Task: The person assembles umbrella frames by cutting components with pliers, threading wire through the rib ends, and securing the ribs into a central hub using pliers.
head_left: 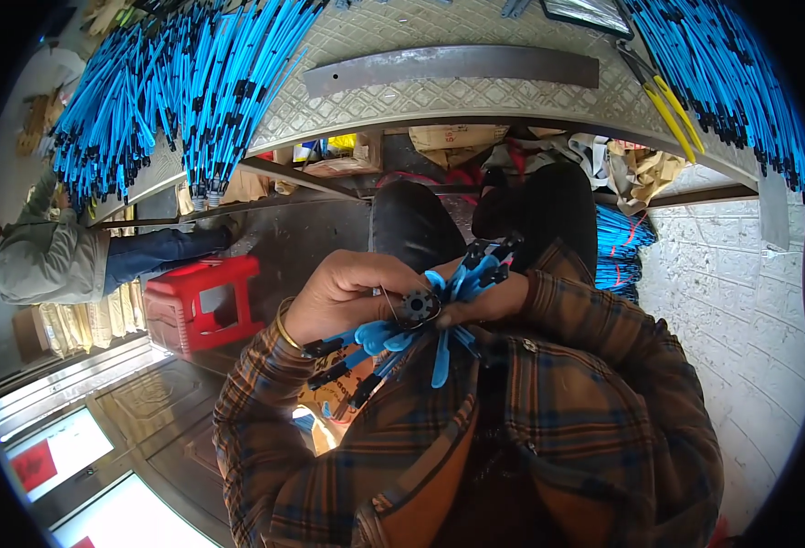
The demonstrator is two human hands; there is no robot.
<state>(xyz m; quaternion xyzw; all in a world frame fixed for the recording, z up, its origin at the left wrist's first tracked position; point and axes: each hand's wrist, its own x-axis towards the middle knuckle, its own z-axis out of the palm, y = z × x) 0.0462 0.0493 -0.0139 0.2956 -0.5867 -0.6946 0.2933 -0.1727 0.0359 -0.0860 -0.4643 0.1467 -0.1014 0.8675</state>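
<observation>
In front of my chest I hold a black notched round hub (419,309) with flat blue ribs (379,338) spread around it, like an umbrella frame. Many of the ribs end in black tips. My left hand (343,290) is closed at the hub's left side, and a thin wire (388,303) shows by its fingers. From the other side, my right hand (489,303) grips the ribs, with its thumb close to the hub. Ribs partly cover the fingers of this hand.
A metal-topped bench (366,105) carries a curved grey metal bar (457,68), yellow-handled pliers (667,105) and piles of blue ribs (192,91). More blue ribs (722,82) lie at the right. A red stool (203,301) and another person (55,251) are at the left.
</observation>
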